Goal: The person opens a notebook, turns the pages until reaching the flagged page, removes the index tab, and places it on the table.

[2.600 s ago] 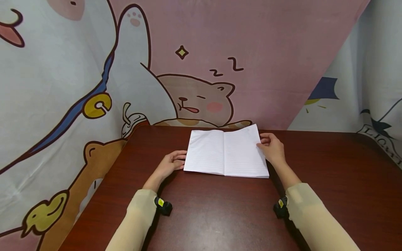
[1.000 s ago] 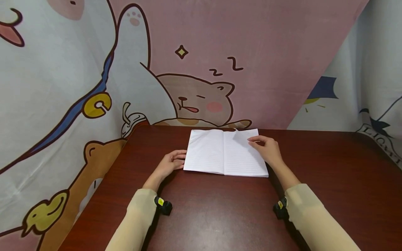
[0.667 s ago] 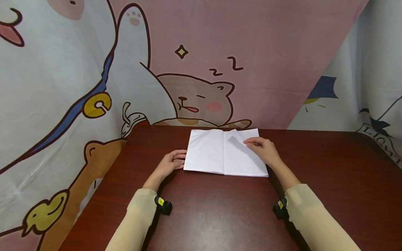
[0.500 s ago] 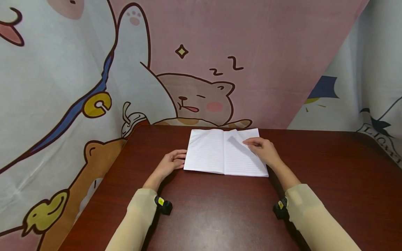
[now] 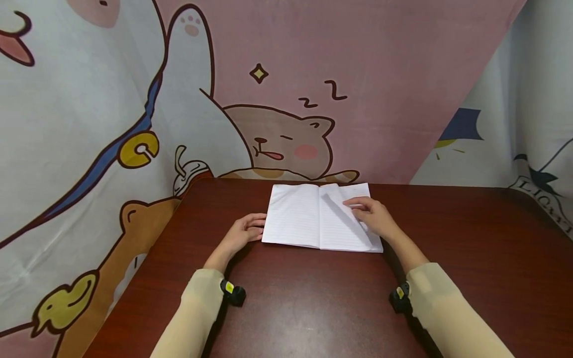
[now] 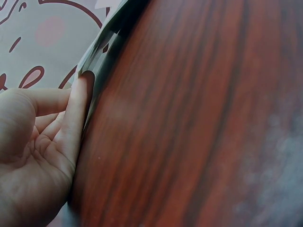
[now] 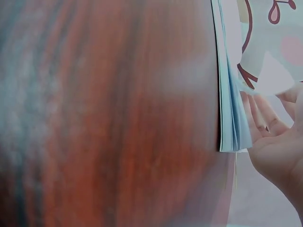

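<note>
An open notebook (image 5: 293, 219) with white lined pages lies on the dark red-brown table. At its left edge rests my left hand (image 5: 241, 233), the fingertips touching the margin with fingers loosely extended. In the left wrist view this hand (image 6: 38, 151) meets the notebook's edge. Over the right half, my right hand (image 5: 373, 216) holds a single page (image 5: 331, 209), lifted and curved toward the centre fold. The right wrist view has the right hand (image 7: 279, 137) beside the stack of page edges (image 7: 229, 109), with the raised sheet at its fingertips; their exact contact is partly hidden.
Glossy wooden table (image 5: 304, 308) extends in front of and beside the notebook. A cartoon-printed cloth (image 5: 380, 89) hangs behind and to the left of it. Each wrist carries a small black camera, such as the left wrist camera (image 5: 235, 296).
My right hand has moved left from the notebook's right edge, carrying the page's free side toward the fold; the curve has spread down the sheet. The left hand stays in place.
</note>
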### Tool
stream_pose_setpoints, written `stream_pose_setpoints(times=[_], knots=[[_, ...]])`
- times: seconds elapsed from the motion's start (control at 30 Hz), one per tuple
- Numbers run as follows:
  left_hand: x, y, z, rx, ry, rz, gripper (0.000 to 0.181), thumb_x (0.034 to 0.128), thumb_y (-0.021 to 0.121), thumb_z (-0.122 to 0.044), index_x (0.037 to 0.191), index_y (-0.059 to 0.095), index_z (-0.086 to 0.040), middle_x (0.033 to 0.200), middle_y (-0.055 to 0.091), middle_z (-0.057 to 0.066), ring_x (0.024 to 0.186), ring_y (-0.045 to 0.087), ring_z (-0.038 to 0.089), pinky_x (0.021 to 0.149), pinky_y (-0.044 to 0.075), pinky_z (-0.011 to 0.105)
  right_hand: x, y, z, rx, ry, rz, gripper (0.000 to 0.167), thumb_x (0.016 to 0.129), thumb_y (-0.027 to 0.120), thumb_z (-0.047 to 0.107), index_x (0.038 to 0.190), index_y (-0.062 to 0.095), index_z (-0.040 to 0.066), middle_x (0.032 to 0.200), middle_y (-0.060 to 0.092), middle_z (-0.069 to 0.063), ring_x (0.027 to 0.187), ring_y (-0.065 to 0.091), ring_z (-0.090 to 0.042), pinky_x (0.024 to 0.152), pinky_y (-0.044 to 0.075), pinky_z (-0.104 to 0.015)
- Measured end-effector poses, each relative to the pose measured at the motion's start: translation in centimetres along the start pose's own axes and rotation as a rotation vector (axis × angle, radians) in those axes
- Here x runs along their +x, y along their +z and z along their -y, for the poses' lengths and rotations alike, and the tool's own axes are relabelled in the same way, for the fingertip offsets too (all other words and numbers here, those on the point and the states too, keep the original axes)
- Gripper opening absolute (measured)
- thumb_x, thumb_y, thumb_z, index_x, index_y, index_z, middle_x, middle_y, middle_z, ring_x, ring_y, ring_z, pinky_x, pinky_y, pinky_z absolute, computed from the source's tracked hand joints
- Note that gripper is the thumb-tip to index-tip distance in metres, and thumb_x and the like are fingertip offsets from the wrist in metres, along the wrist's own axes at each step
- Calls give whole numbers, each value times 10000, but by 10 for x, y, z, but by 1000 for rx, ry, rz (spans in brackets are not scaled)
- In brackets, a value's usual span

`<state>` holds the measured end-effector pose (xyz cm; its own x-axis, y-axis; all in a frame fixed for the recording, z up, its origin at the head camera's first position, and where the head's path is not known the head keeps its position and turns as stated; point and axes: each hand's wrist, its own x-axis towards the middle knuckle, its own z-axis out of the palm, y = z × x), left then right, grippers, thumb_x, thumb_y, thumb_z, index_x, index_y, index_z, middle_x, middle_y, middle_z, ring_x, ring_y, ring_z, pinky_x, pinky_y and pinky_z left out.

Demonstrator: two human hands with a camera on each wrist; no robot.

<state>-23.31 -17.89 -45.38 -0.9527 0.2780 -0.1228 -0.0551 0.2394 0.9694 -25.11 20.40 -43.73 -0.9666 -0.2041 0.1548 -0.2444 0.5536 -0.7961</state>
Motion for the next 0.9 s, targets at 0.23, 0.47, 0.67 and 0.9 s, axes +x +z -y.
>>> stream_pose_setpoints(times=[0.23,0.47,0.67,0.9], knots=[[0,0,1,-3,1,-3,459,984,493,61,1438,479,-1,1390,551,262,1072,647,161,828,558,204,-1,2,4,50,-32,45,314,956,626,53,1265,659,4,1342,605,-234,1208,607,-397,867,427,-117],[0,0,0,0,4,-4,462,983,490,66,1440,477,-1,1388,550,263,1076,647,164,827,558,203,0,7,4,62,-48,65,330,936,652,44,1262,656,-2,1349,589,-242,1213,606,-415,984,478,-347],[0,0,1,-8,3,-4,462,984,488,67,1440,477,-3,1385,551,263,1065,647,159,830,561,207,1,14,6,76,-48,62,325,933,661,52,1250,656,-16,1343,579,-250,1190,615,-423,952,482,-266],[-1,0,1,-13,4,-1,464,984,487,70,1441,474,-2,1389,546,264,1068,646,162,829,561,205,3,21,7,128,-101,70,333,915,673,17,1234,643,-72,1311,584,-285,1159,625,-447,897,457,-132]])
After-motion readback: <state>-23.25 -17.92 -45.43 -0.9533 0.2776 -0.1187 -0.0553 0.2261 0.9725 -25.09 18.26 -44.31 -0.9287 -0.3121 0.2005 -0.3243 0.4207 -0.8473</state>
